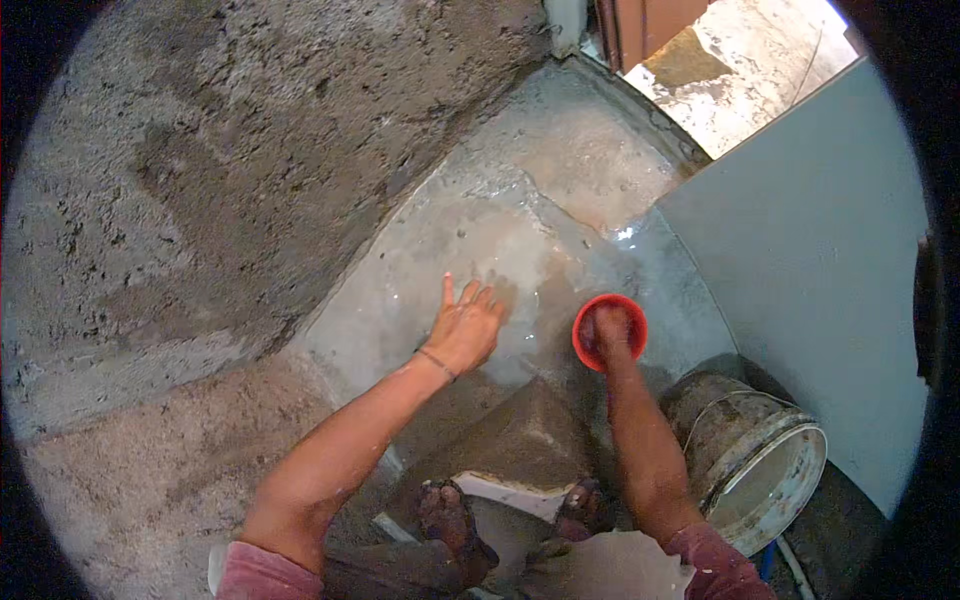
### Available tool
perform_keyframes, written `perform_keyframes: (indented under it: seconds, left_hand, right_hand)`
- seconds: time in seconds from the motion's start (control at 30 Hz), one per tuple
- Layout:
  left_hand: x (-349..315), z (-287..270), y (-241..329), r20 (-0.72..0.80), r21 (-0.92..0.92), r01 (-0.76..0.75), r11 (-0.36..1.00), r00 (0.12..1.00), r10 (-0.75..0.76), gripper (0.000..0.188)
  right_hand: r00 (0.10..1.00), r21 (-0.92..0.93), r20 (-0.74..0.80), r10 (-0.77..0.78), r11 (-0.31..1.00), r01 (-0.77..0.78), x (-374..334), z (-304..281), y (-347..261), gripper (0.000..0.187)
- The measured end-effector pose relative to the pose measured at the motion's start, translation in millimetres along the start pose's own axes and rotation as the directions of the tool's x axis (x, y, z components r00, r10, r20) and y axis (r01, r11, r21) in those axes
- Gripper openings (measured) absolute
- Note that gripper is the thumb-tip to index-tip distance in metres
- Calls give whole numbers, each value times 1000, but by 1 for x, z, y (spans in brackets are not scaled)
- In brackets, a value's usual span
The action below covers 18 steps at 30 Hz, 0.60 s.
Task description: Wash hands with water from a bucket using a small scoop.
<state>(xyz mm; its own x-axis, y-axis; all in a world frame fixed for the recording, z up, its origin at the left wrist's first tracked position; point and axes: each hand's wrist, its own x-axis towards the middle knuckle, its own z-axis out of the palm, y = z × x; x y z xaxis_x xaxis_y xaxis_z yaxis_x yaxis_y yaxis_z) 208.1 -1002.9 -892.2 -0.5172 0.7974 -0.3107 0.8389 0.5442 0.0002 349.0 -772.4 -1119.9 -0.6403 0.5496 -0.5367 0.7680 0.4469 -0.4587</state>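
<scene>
The person's left hand (466, 333) is open — its fingers are spread and point to the far side — just over or on the wet grey floor (425, 245); whether it touches there, one cannot tell. A thin dark band (435, 364) goes around this wrist. To the right of it is a small red bowl (585, 338), and the right hand (612, 327) reaches inside it from above. The fingers are hidden in the bowl, so one cannot tell if they are closed or grip something. Near and to the right of the bowl there is a stained bucket (722, 415), with its opening turned to the near right — beside a smooth grey panel (805, 235). A rough wall (240, 140) rises on the far left. The person's feet (447, 512) are on the near side.
</scene>
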Motion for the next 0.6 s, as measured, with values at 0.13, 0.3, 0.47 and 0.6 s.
perform_keyframes:
  seconds: [0.13, 0.3, 0.47, 0.6]
  left_hand:
    - [27, 10, -4, 175, 20, 97, 995, 980, -99, 35]
    - [63, 24, 16, 470, 78, 31, 996, 880, -64, 33]
    - [60, 63, -10, 375, 98, 171, 980, 906, -195, 33]
    - [42, 42, -18, 528, -47, -10, 999, 849, 34, 42]
  right_hand:
    - [873, 745, 219, -436, 652, 139, -78, -75, -77, 32]
    - [415, 209, -262, -871, 368, 906, -175, -100, -228, 41]
    - [221, 715, -521, -825, -280, 640, -260, -173, -294, 27]
    - [52, 635, -57, -997, 4, 773, -185, -155, -277, 24]
